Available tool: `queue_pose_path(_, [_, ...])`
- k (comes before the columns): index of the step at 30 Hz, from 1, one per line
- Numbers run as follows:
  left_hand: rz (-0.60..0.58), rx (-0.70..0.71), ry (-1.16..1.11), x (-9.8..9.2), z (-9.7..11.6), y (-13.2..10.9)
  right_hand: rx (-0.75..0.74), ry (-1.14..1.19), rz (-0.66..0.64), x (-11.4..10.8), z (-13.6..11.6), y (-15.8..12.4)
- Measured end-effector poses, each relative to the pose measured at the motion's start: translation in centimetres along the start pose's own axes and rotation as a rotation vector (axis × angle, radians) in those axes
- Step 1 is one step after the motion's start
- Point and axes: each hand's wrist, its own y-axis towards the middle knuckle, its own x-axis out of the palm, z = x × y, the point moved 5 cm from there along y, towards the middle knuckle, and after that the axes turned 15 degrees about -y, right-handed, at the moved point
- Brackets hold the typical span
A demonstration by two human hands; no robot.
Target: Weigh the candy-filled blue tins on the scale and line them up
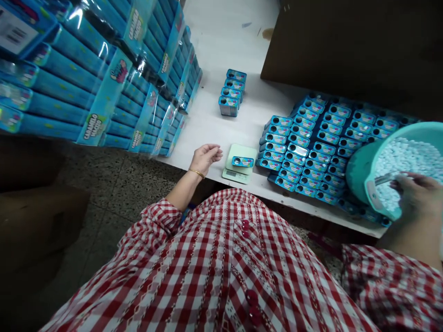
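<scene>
My left hand (205, 159) rests empty on the white table, its fingers loosely curled, just left of a green digital scale (238, 174). A small blue candy tin (242, 162) lies on the scale. My right hand (417, 196) is at the rim of a tilted teal bucket (360, 173) full of white candies (404, 159), gripping what looks like a metal scoop (384, 179). Many open blue tins (304, 147) stand in tight rows between the scale and the bucket, and the bucket overlaps their edge.
Several blue tins (231, 92) form a short stack on the white table (221, 41). Shrink-wrapped blue packs (104, 83) are piled at the left. A dark brown board (346, 46) stands at the upper right. Speckled floor (110, 184) lies below the table edge.
</scene>
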Motion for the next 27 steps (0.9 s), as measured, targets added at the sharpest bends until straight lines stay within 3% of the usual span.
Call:
queue_pose_path(2, [0.024, -0.065, -0.114, -0.2, -0.1, -0.4, 0.119, 0.144, 0.019, -1.8, -1.8, -1.5])
queue_pose_path(3, [0.027, -0.095, -0.149, -0.2, -0.3, -0.6, 0.091, 0.188, 0.034, -2.4, -3.6, -2.5])
queue_pose_path(6, [0.028, -0.161, -0.196, 0.0, -1.2, -0.9, -0.217, 0.206, -0.113, -1.6, -10.9, -7.0])
queue_pose_path(11, [0.025, -0.187, -0.213, -0.3, -1.9, -0.6, -0.587, 0.213, -0.768, 7.2, -21.5, -18.3])
queue_pose_path(14, [0.052, -0.177, -0.225, -1.1, -1.6, -0.7, -0.764, 0.205, -0.923, 11.6, -24.9, -23.6])
queue_pose_path(18, [0.101, -0.182, -0.241, -2.7, -1.7, -1.0, -0.963, 0.103, -0.842, 14.3, -27.2, -26.6])
queue_pose_path(21, [0.114, -0.19, -0.25, -3.6, -2.1, -1.1, -1.086, -0.003, -0.726, 14.9, -28.2, -27.4])
queue_pose_path(27, [0.112, -0.196, -0.268, -4.1, -2.5, -0.9, -1.198, -0.161, -0.664, 15.4, -28.6, -28.3])
